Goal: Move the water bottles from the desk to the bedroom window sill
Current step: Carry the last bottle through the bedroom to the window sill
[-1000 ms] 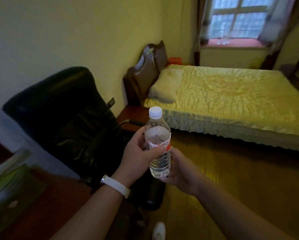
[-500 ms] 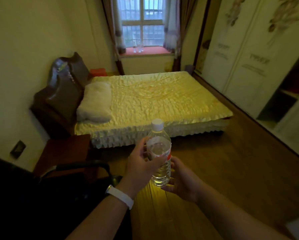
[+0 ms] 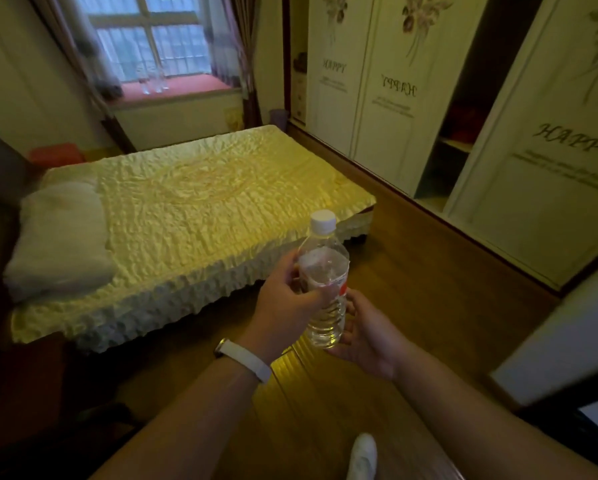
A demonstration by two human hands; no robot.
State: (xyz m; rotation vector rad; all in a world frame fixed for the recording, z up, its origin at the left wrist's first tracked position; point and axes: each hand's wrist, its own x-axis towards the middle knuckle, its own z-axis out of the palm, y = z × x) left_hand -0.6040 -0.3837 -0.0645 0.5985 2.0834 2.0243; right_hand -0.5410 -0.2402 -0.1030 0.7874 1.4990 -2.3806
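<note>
The water bottle (image 3: 325, 282) is upright in mid-air in front of the person, over the wooden floor (image 3: 429, 289) just off the foot corner of the bed (image 3: 193, 202). It is far from the window sill (image 3: 193, 86) it is bound for. The left hand (image 3: 287, 292), which has a white wristband (image 3: 243, 360) at the wrist, wraps its fingers and thumb round the labelled upper body. The right hand (image 3: 363, 330) cradles the lower body, with its fingers curved under and behind the base. With one hand steadying the top and the other taking the weight, this looks like a secure hold for carrying. It could also be a handover from one hand to the other. The cap is on, so a spill seems unlikely.

Two or three clear bottles (image 3: 152, 79) already stand together on the red sill, so part of the job appears done. There is bare sill to their right.

The bed fills the left and middle of the room, with a pillow (image 3: 58, 237) at its head. Its far end lies close under the sill. The wardrobe (image 3: 387, 98) lines the right wall, and one of its sections is open. Between the two runs a strip of open floor, which looks like the natural route to the window. The points to watch are the bed's foot corner and the curtains (image 3: 235, 46) hanging at the sill's ends.
</note>
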